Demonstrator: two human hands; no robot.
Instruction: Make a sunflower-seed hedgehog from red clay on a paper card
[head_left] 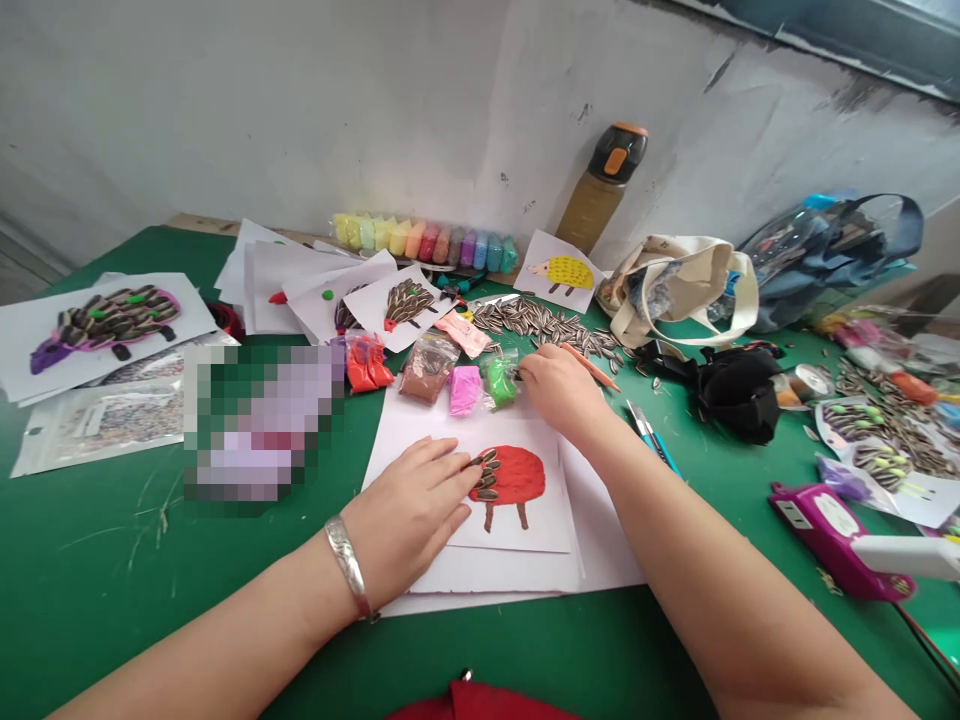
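Note:
My left hand [416, 510] lies flat with its fingers stretched out on a white sheet [442, 570]. Its fingertips reach the left edge of a red clay body [517, 475] with brown legs, where several striped sunflower seeds [487, 477] are pressed in. Beyond the sheet, my right hand [562, 385] has its fingers curled together next to a bag of green clay [501, 380] and the near side of a loose pile of sunflower seeds [540, 322]. Whatever those fingers hold, if anything, is hidden. An orange pointed tool [592, 368] lies just behind this hand.
Bags of pink [465, 390], brown [427, 368] and red clay [367, 362] line the sheet's far edge. Finished seed pictures [120, 320] lie left. A blue-handled cutter [652, 438], black pouch [739, 392], cloth bag [682, 290] and magenta glue gun [840, 540] are right; a bottle [600, 190] leans behind.

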